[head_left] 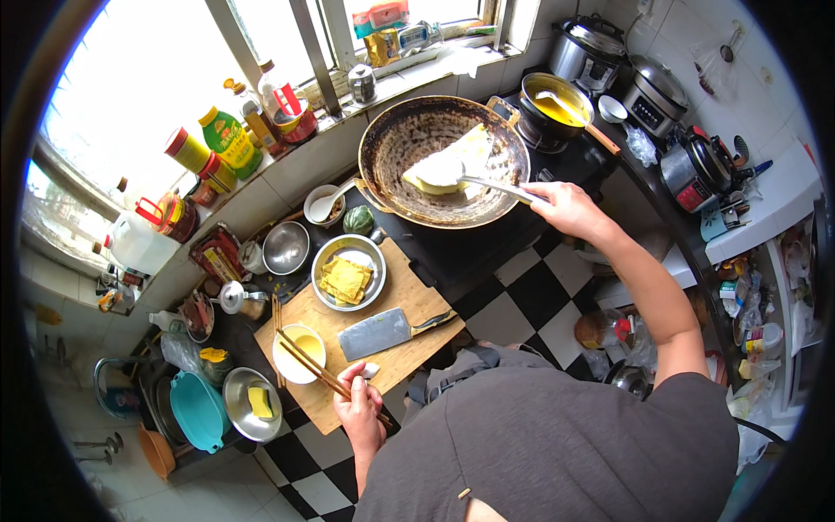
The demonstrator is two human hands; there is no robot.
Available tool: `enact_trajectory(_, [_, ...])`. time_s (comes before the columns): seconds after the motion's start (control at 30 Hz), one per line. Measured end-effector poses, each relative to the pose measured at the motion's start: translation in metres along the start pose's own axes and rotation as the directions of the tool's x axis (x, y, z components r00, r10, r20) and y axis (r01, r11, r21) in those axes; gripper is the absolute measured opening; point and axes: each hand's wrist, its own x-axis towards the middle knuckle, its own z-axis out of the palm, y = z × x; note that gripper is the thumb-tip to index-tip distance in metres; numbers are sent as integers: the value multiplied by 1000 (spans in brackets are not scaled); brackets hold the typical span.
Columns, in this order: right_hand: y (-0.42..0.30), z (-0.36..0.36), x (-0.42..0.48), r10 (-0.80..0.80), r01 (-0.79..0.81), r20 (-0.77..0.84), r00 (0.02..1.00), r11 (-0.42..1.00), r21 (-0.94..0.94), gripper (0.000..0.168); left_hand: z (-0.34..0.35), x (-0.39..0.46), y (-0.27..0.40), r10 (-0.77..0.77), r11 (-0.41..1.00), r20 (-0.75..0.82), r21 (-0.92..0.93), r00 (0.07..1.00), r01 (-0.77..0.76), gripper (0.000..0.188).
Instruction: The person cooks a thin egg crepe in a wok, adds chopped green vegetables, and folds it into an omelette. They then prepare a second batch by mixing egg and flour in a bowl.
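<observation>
My right hand [566,207] grips the metal handle of a ladle or turner [489,184]. Its bright head rests on a folded, pale yellow sheet of egg [473,151] in a large, dark-stained wok [398,130]. My left hand [361,401] holds wooden chopsticks [312,367], their tips over a white bowl [279,360] of yellow liquid. A small white piece [370,370], too unclear to name, shows at that hand. On the wooden cutting board [417,287] are a cleaver [375,334] and a steel bowl [319,297] with folded yellow egg sheets [344,279].
A pan of yellow liquid [560,101] with a spoon stands on the right burner. Sauce bottles [229,140] line the windowsill. Left of the board are a steel basin [238,408] with a sponge [260,402] and a turquoise basin [196,411]. Electric cookers [655,98] stand right.
</observation>
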Motion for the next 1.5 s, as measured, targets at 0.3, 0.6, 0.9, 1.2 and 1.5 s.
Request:
enact_trajectory(0.3, [22, -21, 5, -49, 34, -158, 986, 995, -96, 37, -4, -8, 0, 4, 1000, -49, -14, 999, -4, 18])
enact_trajectory(0.6, [12, -50, 4, -56, 21, -59, 997, 874, -486, 37, 0, -4, -1, -19, 1000, -16, -4, 1000, 19, 18])
enact_trajectory(0.9, [-24, -101, -26, -72, 101, 101, 992, 941, -321, 34, -2, -1, 1, -24, 1000, -35, 8, 999, 24, 18])
enact_trajectory(1.2, [4, -20, 13, -114, 106, -19, 993, 963, -247, 35, -3, 0, 7, -7, 1000, -32, 12, 999, 8, 18])
enact_trajectory(1.5, [29, -14, 16, -75, 38, -182, 981, 980, -197, 37, -10, -6, 8, 8, 1000, -98, 20, 995, -6, 18])
